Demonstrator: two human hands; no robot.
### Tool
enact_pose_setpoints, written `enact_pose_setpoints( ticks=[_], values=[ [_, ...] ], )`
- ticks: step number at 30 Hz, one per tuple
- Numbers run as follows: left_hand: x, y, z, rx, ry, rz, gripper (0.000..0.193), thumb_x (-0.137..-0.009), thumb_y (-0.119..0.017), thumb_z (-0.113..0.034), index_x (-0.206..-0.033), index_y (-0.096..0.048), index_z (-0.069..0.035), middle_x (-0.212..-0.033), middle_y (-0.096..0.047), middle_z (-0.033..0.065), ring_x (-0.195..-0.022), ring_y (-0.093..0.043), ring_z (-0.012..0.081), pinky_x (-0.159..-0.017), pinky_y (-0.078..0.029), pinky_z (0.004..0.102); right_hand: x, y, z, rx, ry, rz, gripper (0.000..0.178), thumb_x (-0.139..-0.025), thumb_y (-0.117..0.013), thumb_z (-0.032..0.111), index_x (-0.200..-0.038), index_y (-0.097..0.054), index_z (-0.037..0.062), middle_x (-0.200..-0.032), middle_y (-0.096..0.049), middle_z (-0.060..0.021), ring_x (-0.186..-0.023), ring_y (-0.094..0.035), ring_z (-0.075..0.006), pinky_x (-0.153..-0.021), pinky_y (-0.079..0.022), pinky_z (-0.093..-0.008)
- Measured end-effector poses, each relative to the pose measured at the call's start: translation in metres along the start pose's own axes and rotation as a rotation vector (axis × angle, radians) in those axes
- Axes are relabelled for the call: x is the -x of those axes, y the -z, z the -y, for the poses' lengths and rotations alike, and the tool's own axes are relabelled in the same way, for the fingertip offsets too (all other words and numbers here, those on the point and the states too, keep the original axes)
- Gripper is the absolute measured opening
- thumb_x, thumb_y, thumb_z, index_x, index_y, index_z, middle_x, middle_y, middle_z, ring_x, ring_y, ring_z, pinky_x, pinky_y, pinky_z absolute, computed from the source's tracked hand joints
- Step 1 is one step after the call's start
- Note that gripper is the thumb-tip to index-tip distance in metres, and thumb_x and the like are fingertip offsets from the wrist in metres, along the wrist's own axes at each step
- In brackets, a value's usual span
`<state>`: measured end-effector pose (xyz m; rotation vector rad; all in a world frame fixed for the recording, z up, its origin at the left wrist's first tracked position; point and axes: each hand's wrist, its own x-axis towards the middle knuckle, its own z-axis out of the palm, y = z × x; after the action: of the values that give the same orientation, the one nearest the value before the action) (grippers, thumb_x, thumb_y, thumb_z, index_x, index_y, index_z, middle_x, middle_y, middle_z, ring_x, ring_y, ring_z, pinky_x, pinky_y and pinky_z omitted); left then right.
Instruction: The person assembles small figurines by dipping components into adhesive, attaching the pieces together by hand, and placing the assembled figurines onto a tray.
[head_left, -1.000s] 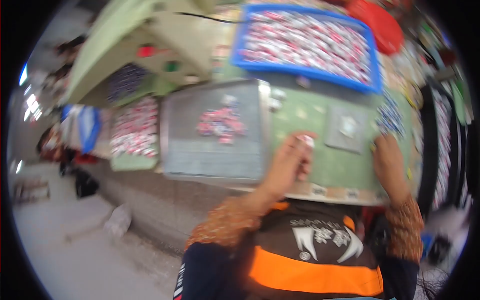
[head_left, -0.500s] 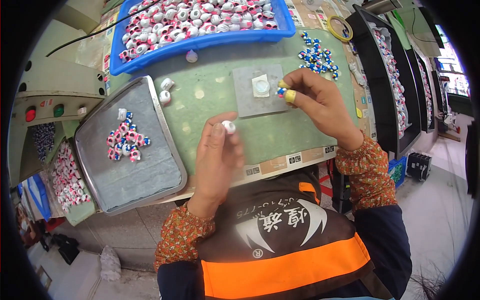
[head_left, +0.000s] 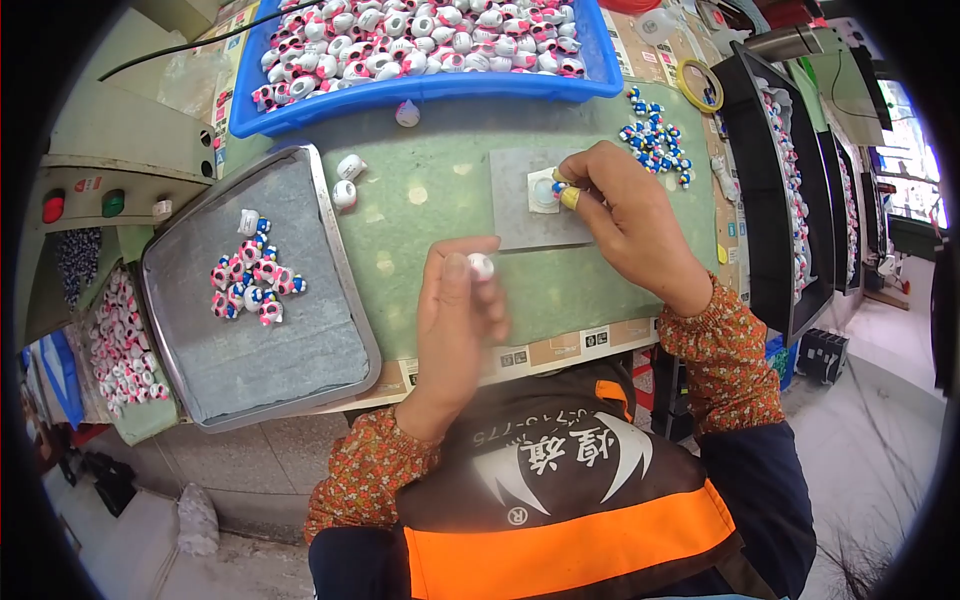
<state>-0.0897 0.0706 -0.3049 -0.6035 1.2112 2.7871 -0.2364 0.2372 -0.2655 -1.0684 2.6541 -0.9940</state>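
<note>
My left hand (head_left: pixel 455 315) is closed around a small white toy head (head_left: pixel 481 267), held over the green mat at the table's front. My right hand (head_left: pixel 635 220), with yellow covers on thumb and forefinger, pinches a small blue toy figure body (head_left: pixel 560 187). That body is at the right rim of a round clear dish (head_left: pixel 543 192); whether it touches the dish I cannot tell. Under the dish are a whitish square pad and a flat grey plate (head_left: pixel 515 228). Several blue figure bodies (head_left: pixel 655 140) lie in a loose pile beyond my right hand.
A blue bin (head_left: pixel 430 88) full of white-and-pink toy heads stands at the back. At left, a metal tray (head_left: pixel 300 350) carries several assembled figures (head_left: pixel 255 275). Two loose white heads (head_left: pixel 346 180) lie beside it. A yellow tape roll (head_left: pixel 700 85) and black bins (head_left: pixel 790 240) are at right.
My right hand has brought the blue figure body closer to the clear dish. The left hand still holds the white head, and the whole view has shifted slightly.
</note>
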Motion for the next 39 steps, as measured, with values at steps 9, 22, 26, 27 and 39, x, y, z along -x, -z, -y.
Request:
enact_pose_setpoints(
  ticks=[9, 22, 26, 27, 39],
  values=[
    [0.001, 0.0, 0.002, 0.016, -0.043, -0.005, 0.04, -0.11, -0.037, -0.042, -0.122, -0.051, -0.007, -0.082, -0.042, 0.0008, -0.07, -0.042, 0.0092, -0.055, -0.039, 0.0226, -0.004, -0.011, 0.0, 0.139, 0.121, -0.011, 0.018, -0.085, -0.06, -0.003, -0.102, -0.059, 0.0002, -0.093, -0.057, -0.017, -0.089, -0.057, -0.038, -0.077, -0.046, -0.0453],
    [0.002, -0.003, 0.012, 0.019, -0.139, -0.048, 0.036, -0.111, -0.035, -0.043, -0.119, -0.047, -0.01, -0.082, -0.043, 0.0005, -0.069, -0.04, 0.0086, -0.054, -0.035, 0.0219, 0.029, -0.024, 0.047, -0.503, -0.066, 0.057, 0.016, -0.094, -0.062, 0.002, -0.11, -0.06, -0.0003, -0.096, -0.057, -0.002, -0.078, -0.05, -0.0075, -0.069, -0.043, -0.0237],
    [0.004, -0.003, 0.013, 0.007, -0.164, -0.066, 0.038, -0.109, -0.04, -0.045, -0.117, -0.045, -0.008, -0.082, -0.045, -0.0006, -0.065, -0.039, 0.0061, -0.052, -0.033, 0.021, 0.032, -0.032, 0.055, -0.536, -0.067, 0.057, 0.017, -0.094, -0.063, 0.002, -0.111, -0.059, -0.0003, -0.097, -0.058, -0.0032, -0.079, -0.052, -0.0076, -0.068, -0.044, -0.0236],
    [0.003, -0.003, 0.014, -0.021, -0.182, -0.066, 0.039, -0.109, -0.039, -0.046, -0.116, -0.045, -0.008, -0.082, -0.045, -0.0007, -0.065, -0.039, 0.0057, -0.052, -0.033, 0.0208, 0.032, -0.033, 0.057, -0.536, -0.067, 0.054, 0.017, -0.094, -0.063, 0.002, -0.111, -0.059, -0.0003, -0.097, -0.058, -0.0032, -0.079, -0.052, -0.0076, -0.068, -0.044, -0.0236],
    [0.009, 0.0, 0.042, -0.456, -0.483, -0.238, 0.039, -0.111, -0.032, -0.042, -0.115, -0.047, -0.006, -0.088, -0.048, 0.0001, -0.067, -0.04, 0.0033, -0.055, -0.033, 0.0191, 0.049, -0.062, 0.057, -0.566, 0.019, -0.054, 0.019, -0.079, -0.063, -0.01, -0.096, -0.057, -0.0008, -0.088, -0.056, -0.0145, -0.075, -0.06, -0.0292, -0.066, -0.049, -0.0369]
  ],
)
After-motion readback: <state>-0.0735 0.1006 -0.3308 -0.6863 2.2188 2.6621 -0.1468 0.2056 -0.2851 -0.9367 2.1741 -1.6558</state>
